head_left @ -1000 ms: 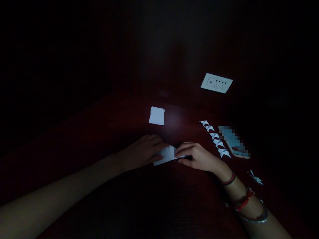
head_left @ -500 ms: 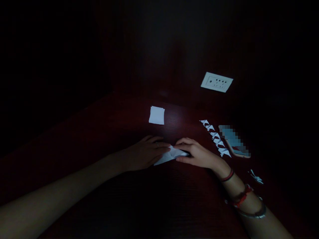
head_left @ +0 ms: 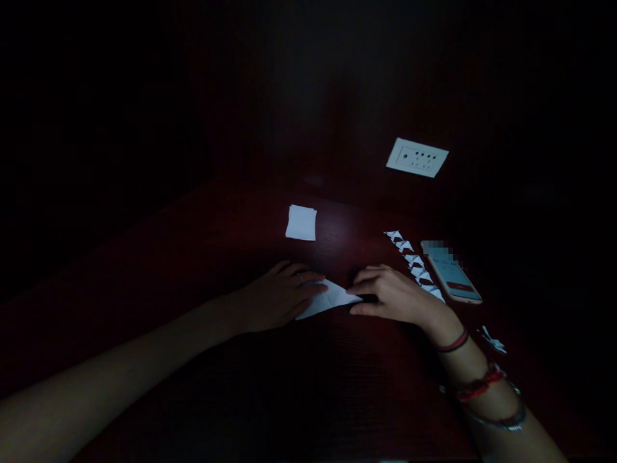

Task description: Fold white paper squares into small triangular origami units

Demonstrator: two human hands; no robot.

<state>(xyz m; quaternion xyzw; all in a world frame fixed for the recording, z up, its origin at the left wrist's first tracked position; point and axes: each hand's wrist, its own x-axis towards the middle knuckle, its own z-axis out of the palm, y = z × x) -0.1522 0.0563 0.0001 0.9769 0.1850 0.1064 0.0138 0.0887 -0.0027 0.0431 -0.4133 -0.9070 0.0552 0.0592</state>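
A folded sheet of white paper (head_left: 332,298), roughly triangular, lies on the dark reddish table (head_left: 231,238) between my hands. My left hand (head_left: 282,296) rests flat over its left part with the fingers stretched out, covering that end. At the paper's right tip, my right hand (head_left: 385,294) has its index finger touching the edge. Thumb and fingers of that hand are apart, with a gap between them.
Beyond my hands lies a stack of square white paper (head_left: 301,223). To the right are a row of small folded paper pieces (head_left: 413,262), a phone (head_left: 452,273) and white paper scraps (head_left: 492,341). A socket plate (head_left: 417,157) is on the wall.
My right hand has slid right along the folded paper to its tip, baring more of the paper. My left hand stays on its left part.
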